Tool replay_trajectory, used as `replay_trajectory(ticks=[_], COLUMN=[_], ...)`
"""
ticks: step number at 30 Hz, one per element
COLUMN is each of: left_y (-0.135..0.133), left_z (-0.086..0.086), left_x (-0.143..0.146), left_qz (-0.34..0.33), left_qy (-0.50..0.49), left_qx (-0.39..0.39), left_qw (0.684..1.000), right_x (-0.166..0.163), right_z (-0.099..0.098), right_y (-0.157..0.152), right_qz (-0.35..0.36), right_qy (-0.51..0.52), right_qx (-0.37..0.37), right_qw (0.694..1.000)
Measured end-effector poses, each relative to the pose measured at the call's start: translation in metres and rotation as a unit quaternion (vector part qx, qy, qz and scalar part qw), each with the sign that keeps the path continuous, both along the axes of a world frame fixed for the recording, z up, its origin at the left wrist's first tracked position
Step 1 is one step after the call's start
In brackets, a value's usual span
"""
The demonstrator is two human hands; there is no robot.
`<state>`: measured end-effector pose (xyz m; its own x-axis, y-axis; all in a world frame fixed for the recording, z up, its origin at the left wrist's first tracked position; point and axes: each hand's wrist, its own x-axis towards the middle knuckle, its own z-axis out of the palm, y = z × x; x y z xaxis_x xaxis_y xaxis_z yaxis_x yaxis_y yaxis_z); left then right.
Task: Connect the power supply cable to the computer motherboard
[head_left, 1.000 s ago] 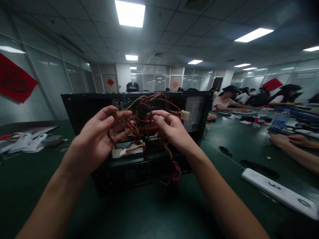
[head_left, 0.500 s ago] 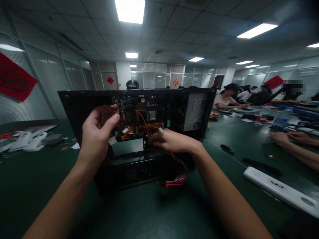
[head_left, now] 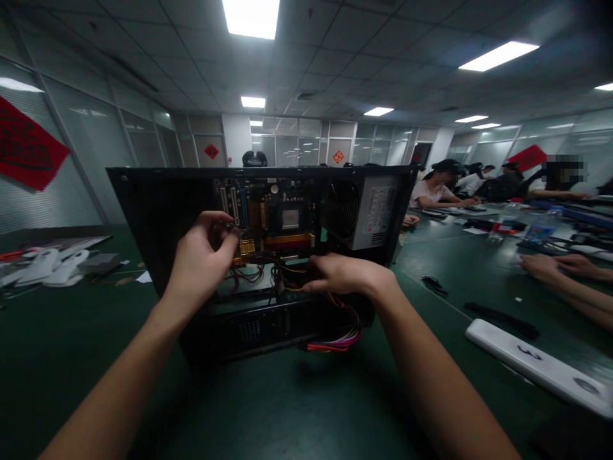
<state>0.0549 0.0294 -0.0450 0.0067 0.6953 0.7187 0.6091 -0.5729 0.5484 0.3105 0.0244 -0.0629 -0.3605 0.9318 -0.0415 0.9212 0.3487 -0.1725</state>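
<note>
An open black computer case [head_left: 287,171] stands in front of me, its inside facing me. My left hand [head_left: 205,246] is in front of the motherboard [head_left: 268,191], beside the slots, thumb and fingers pinched together; whatever is between them is too small to make out. Lower in the case, my right hand [head_left: 345,275] is closed around thin power cables [head_left: 292,271], fingertips partly hidden. A power supply [head_left: 376,214] sits at the upper right of the case. From below my right hand a bundle of coloured wires [head_left: 352,329] hangs out over the lower edge.
On the green table [head_left: 297,409] a white bar marked 3 [head_left: 536,364] and a black strip [head_left: 502,319] lie to the right. White plastic parts [head_left: 52,268] lie left. Other people sit along the right side, one person's hands [head_left: 550,268] resting near a bottle [head_left: 541,223].
My left hand has moved slightly right and down, its fingers drawing closer together. The loose cables have dropped from in front of the motherboard towards the lower opening. My right hand has shifted slightly right.
</note>
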Motion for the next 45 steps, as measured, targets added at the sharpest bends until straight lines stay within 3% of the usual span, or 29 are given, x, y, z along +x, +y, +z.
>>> replay_trajectory(ticks=[4,6,11,14,17,22,25,29,35,38,41,45], left_y=[0.004,0.006,0.009,0.014,0.024,0.040,0.041,0.037,0.040,0.047,0.052,0.056], left_z=[-0.004,-0.006,-0.020,-0.036,-0.052,-0.068,-0.066,-0.060,-0.060,-0.068,-0.077,-0.071], left_x=[-0.003,-0.002,0.010,0.020,0.027,0.035,0.036,0.037,0.045,0.061,0.078,0.080], left_qz=[0.067,0.069,-0.063,-0.158,-0.195,-0.226,-0.238,-0.276,-0.300,-0.344,-0.382,-0.317], left_qy=[0.129,0.163,0.230,0.284,0.314,0.333,0.348,0.328,0.273,0.262,0.231,0.235], left_qx=[0.006,0.011,-0.011,-0.029,-0.042,-0.089,-0.129,-0.099,-0.111,-0.183,-0.192,-0.155], left_qw=[0.989,0.984,0.971,0.945,0.928,0.911,0.897,0.898,0.907,0.883,0.874,0.906], right_x=[0.000,-0.001,-0.002,-0.004,-0.003,-0.002,-0.001,0.004,0.004,0.001,-0.001,0.002], right_z=[0.000,0.003,0.013,0.021,0.027,0.031,0.032,0.034,0.038,0.038,0.038,0.038], right_y=[-0.002,-0.006,-0.019,-0.023,-0.023,-0.020,-0.020,-0.021,-0.023,-0.024,-0.025,-0.025], right_qz=[0.025,0.032,0.055,0.051,0.061,0.075,0.065,0.046,0.062,0.073,0.079,0.077], right_qy=[-0.003,0.001,0.072,0.162,0.280,0.409,0.428,0.462,0.551,0.554,0.541,0.551], right_qx=[0.001,0.014,0.092,0.140,0.134,0.111,0.103,0.091,0.076,0.069,0.072,0.060], right_qw=[1.000,0.999,0.992,0.975,0.949,0.903,0.895,0.881,0.829,0.826,0.834,0.829])
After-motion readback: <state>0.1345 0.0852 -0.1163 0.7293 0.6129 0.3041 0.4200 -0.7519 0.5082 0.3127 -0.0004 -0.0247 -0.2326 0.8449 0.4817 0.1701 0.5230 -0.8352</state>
